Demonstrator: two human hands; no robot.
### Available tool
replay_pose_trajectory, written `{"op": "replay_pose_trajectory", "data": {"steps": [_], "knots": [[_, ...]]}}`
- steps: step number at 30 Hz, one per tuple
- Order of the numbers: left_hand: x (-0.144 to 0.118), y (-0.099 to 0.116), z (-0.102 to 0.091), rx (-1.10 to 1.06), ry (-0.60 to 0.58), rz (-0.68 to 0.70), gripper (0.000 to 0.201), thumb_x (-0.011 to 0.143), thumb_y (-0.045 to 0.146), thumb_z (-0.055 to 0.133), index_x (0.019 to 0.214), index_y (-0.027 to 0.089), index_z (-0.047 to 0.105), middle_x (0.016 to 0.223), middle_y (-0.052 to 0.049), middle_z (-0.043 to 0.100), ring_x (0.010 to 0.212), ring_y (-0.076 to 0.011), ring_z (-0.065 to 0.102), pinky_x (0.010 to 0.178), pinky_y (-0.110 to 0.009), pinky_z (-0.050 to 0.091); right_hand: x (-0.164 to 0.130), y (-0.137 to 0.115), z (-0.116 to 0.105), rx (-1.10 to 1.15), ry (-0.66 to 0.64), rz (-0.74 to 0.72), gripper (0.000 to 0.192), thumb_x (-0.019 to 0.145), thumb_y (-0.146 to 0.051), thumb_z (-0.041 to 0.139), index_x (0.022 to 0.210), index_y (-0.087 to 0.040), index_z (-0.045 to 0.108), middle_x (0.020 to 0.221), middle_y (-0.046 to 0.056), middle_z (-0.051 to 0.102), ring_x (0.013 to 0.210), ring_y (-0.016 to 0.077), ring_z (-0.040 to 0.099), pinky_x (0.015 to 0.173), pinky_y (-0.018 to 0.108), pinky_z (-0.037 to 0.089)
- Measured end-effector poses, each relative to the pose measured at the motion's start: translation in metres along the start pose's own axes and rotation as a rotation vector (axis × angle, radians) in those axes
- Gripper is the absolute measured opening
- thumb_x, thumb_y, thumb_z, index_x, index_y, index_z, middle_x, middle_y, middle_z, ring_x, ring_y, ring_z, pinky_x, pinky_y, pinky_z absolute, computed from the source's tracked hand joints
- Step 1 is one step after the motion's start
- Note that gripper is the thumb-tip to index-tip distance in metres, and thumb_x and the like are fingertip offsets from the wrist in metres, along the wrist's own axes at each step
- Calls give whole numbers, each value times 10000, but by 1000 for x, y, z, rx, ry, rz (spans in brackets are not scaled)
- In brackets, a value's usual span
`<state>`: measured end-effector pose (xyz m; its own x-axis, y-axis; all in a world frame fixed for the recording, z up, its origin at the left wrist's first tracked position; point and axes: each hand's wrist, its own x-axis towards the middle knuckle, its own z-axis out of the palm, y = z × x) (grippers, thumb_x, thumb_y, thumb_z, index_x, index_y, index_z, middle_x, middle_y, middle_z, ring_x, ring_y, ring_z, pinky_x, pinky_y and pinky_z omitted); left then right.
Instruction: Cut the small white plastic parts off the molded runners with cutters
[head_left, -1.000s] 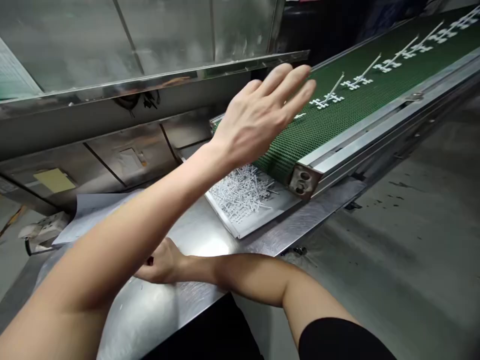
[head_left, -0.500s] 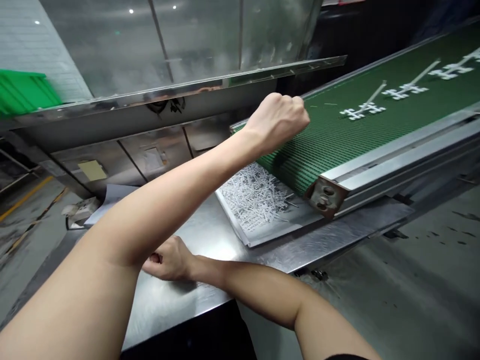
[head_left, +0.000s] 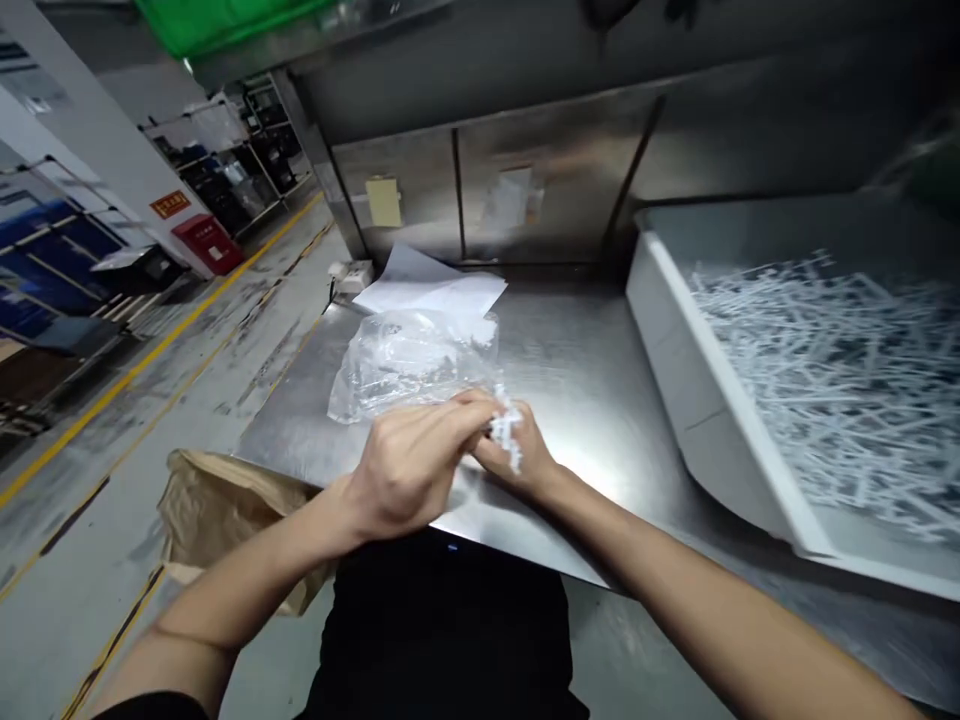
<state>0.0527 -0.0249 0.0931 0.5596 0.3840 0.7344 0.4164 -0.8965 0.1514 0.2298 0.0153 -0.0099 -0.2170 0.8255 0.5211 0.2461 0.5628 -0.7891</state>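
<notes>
Left hand: our left hand is curled, its fingertips pinching the white piece.
White piece: we see it just right of those fingertips, against the right hand, its outline blurred.
Right hand: our right hand is bent behind it, fingers partly hidden; we cannot tell whether it grips.
Clear bag: just beyond our left hand.
White tray: right of our right hand, its far side cut off.

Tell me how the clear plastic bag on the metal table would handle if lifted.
The clear plastic bag would probably flop and crumple, its film being thin and wrinkled. Its glossy highlights suggest a slick surface that might slip from a grip.
</notes>
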Motion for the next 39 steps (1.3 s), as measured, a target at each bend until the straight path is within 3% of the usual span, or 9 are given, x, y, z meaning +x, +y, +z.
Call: {"op": "replay_pose_trajectory", "data": {"steps": [4,8,13,19,32,39], "knots": [[-70,-10,-14,36,2,-243,359,1093,45,580,1408,166,703,1144,-115,885,1012,-224,885,878,-311,728,-1,-4,-1,3,-6,101,135,1041,-321,761,1069,-205,822,829,19,780,665,163,677,658,299,543],[-95,-22,-11,65,25,-379,267,1113,84,576,1304,182,734,1116,-98,884,986,-218,878,858,-312,711,-1,-5,-1,39,12,237,193,1052,-383,774,1073,-197,819,767,8,738,620,157,665,585,288,543],[-97,-41,10,7,-13,-496,152,1139,152,558,1153,187,705,956,-50,830,787,-170,799,693,-279,610,-1,-6,-1,22,13,278,192,1042,-387,785,1063,-201,825,756,5,740,612,157,666,564,288,549],[-94,-48,28,-72,-28,-509,106,1123,146,577,1111,189,673,926,-43,812,775,-169,775,703,-287,578,0,-14,-4,22,-2,270,137,1046,-343,771,1071,-221,826,815,15,788,643,165,698,595,310,553],[-91,-49,28,-145,-86,-557,120,1128,172,578,1115,198,694,923,-49,798,795,-180,775,748,-310,604,0,-12,-3,29,26,240,111,1047,-311,780,1102,-228,828,880,19,827,705,173,741,635,327,565],[-90,-49,28,-158,-82,-493,109,1127,150,585,1119,195,685,924,-49,798,803,-178,771,724,-304,589,0,-15,-3,47,31,223,108,1059,-311,769,1112,-230,818,885,13,821,674,166,730,630,330,576]]}}
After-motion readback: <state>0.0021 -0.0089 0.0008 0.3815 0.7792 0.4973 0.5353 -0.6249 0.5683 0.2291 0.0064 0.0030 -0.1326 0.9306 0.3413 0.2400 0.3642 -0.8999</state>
